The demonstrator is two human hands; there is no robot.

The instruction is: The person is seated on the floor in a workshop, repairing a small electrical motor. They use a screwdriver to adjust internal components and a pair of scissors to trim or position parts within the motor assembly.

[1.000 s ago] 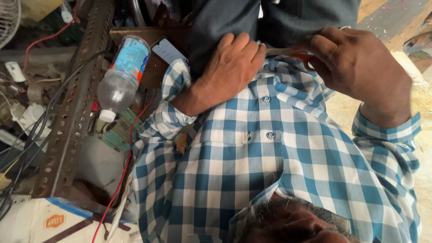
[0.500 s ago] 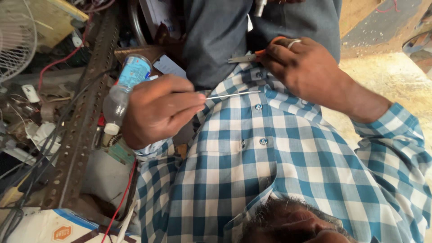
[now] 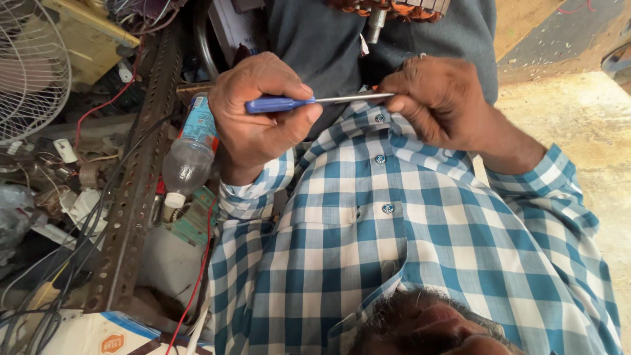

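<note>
My left hand (image 3: pixel 263 108) is closed around the blue handle of a screwdriver (image 3: pixel 282 103), held level in front of my blue-and-white checked shirt (image 3: pixel 394 223). Its metal shaft points right to my right hand (image 3: pixel 440 98), whose fingertips pinch the tip end. A small orange bit shows at those fingers; what it belongs to I cannot tell. A motor part with copper windings (image 3: pixel 388 8) lies at the top edge on my grey trousers (image 3: pixel 315 46).
An empty plastic bottle (image 3: pixel 187 154) lies beside a perforated metal angle bar (image 3: pixel 135 190). On the left are a fan guard (image 3: pixel 26 72), a yellow box (image 3: pixel 92 39), loose wires and small parts. A cardboard box (image 3: pixel 85 335) sits bottom left, sandy floor (image 3: pixel 578 125) on the right.
My left hand has come off my shirt front and now grips the blue screwdriver, raised level. My right hand has moved left to meet the shaft's tip.
</note>
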